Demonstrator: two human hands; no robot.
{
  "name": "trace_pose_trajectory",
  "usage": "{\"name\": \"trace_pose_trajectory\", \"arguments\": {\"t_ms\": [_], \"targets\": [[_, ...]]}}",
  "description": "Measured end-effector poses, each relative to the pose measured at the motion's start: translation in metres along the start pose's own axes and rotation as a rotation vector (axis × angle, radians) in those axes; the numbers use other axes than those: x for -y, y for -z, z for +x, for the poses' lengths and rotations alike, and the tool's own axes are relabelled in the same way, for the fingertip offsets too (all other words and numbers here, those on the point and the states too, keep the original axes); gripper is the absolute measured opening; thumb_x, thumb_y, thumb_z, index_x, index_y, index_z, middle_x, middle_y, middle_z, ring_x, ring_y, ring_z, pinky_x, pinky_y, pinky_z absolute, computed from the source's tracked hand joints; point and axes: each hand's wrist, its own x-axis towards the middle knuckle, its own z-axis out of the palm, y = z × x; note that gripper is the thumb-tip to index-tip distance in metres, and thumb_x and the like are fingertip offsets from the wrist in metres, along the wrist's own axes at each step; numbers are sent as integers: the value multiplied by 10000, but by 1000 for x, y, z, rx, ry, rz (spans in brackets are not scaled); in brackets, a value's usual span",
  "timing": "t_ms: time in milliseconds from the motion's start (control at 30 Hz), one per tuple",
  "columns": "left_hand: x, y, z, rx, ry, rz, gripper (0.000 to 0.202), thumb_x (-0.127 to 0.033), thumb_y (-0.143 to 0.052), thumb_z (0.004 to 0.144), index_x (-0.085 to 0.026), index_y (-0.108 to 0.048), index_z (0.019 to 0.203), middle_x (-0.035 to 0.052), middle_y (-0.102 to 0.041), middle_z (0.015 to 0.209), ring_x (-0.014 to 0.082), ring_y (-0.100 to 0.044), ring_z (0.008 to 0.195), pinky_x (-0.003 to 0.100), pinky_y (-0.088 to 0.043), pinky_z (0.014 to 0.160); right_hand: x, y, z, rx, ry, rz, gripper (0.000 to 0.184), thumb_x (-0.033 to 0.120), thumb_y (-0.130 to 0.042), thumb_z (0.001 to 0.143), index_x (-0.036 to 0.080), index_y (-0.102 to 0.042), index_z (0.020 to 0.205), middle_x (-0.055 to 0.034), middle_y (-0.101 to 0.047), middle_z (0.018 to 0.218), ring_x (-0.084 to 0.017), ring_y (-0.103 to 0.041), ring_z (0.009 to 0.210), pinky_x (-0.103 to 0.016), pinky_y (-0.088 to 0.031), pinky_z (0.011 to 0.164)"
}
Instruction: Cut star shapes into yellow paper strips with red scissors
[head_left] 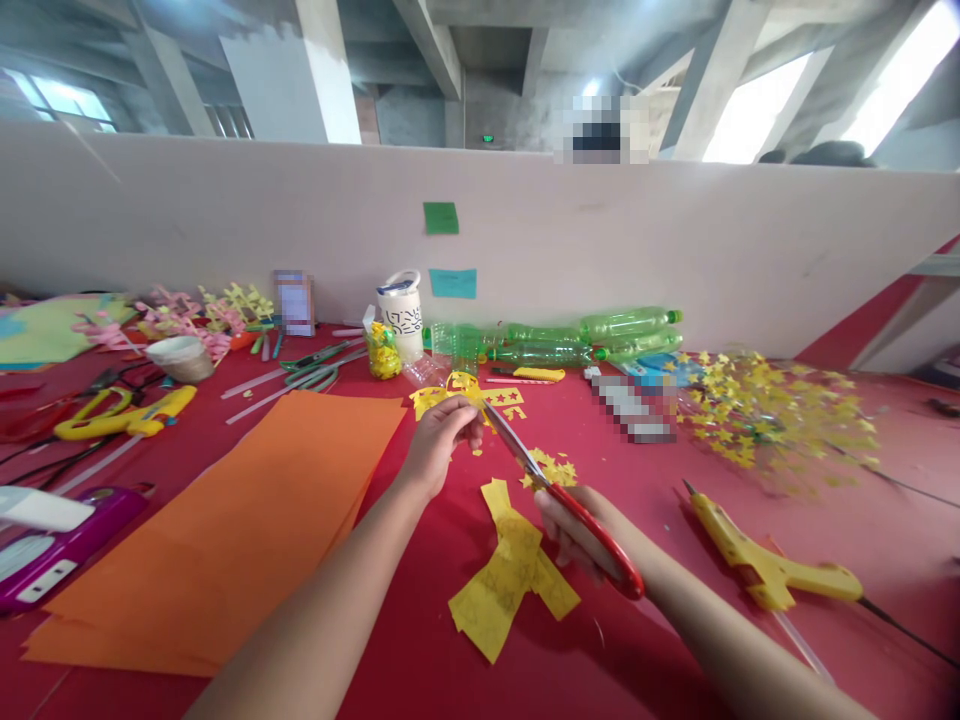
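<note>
My left hand point(439, 440) is raised over the red table point(660, 480) with its fingers pinched on a small piece of yellow paper point(480, 432). My right hand point(581, 535) grips red-handled scissors point(559, 495); their blades point up and left and meet the pinched piece. Yellow paper offcuts point(510, 580) lie on the table under my hands. A small heap of cut yellow stars point(551, 468) sits just beyond the scissors. More yellow paper with star-shaped holes point(465, 393) lies farther back.
A large orange sheet point(225, 530) covers the left of the table. Yellow glue guns lie at right point(772, 565) and left point(124, 415). Green plastic bottles point(585, 338) and a white cup point(401, 312) stand by the back partition. A yellow star spray point(772, 410) spreads at right.
</note>
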Motion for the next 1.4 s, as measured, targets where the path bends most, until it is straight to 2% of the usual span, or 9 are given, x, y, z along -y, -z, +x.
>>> {"name": "trace_pose_trajectory", "arguments": {"t_ms": [133,300,567,733,1000,1400], "targets": [[0,0,0,7,-3,9,141,-253,-599,759,-157,-589,655,-16,-563,580,86,-506,514,216,-407,506,2,0,0,5,-17,-6,505,648,-513,807,187,-448,612,86,-382,354,-70,-408,300,-173,-329,333],[-2,3,1,15,8,35,149,-259,-599,746,-159,-583,637,-12,-561,581,90,-505,516,218,-399,502,7,4,-3,13,-32,-41,501,645,-537,791,190,-436,608,56,-468,423,-64,-404,292,-170,-286,293],[-9,20,5,142,68,90,155,-248,-595,749,-164,-587,619,-13,-559,532,88,-495,474,212,-361,469,6,8,-5,63,7,-78,458,547,-558,829,186,-433,577,60,-419,406,-67,-406,301,-177,-299,324],[-13,22,5,142,108,84,163,-242,-617,708,-168,-563,573,-25,-533,504,83,-481,451,205,-319,426,5,10,-5,76,1,-94,456,538,-566,824,186,-427,569,58,-415,427,-70,-417,317,-178,-299,330],[-13,21,5,122,114,77,165,-237,-623,686,-168,-562,549,-25,-526,479,81,-473,435,202,-305,413,7,10,-5,81,-45,-117,452,554,-564,813,187,-432,585,29,-502,464,-72,-423,294,-176,-274,296],[-11,21,5,127,100,76,172,-232,-611,707,-163,-574,554,-19,-537,481,81,-478,432,201,-318,417,3,10,-4,80,-15,-107,448,535,-570,820,182,-439,578,50,-434,445,-66,-424,301,-157,-276,284]]}}
